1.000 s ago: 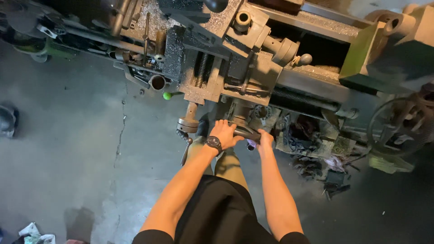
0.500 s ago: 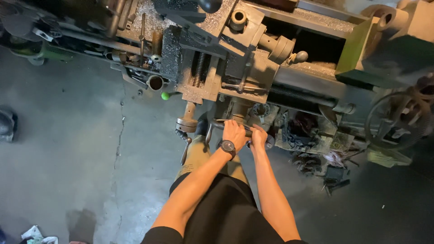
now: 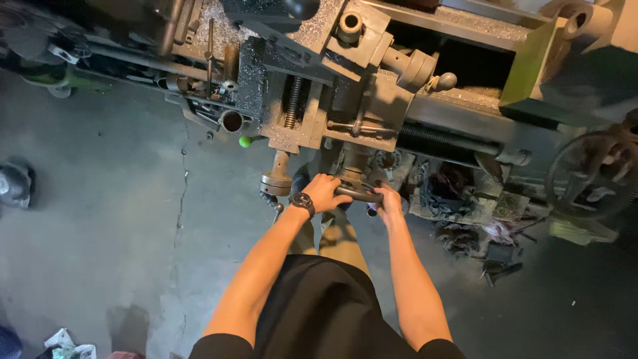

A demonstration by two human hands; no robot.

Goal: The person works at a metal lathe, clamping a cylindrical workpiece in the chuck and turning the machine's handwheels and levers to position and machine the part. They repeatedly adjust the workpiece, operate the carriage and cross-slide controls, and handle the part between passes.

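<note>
1. Dark round metal handwheel (image 3: 357, 193) on the front of the grey, swarf-dusted lathe carriage (image 3: 319, 100): seen nearly edge-on, its rim runs left to right across my view, its hub axis pointing back into the machine.
2. My left hand (image 3: 325, 191), black watch (image 3: 302, 202) on the wrist: fingers curled shut over the wheel's left rim.
3. My right hand (image 3: 387, 199): closed around the wheel's right rim.
4. Smaller grey cross-slide dial (image 3: 276, 181): just left of my left hand, axis pointing toward me.
5. Green ball knob (image 3: 245, 141): further left, near the dial.
6. Cracked concrete floor (image 3: 119, 219): below.
</note>
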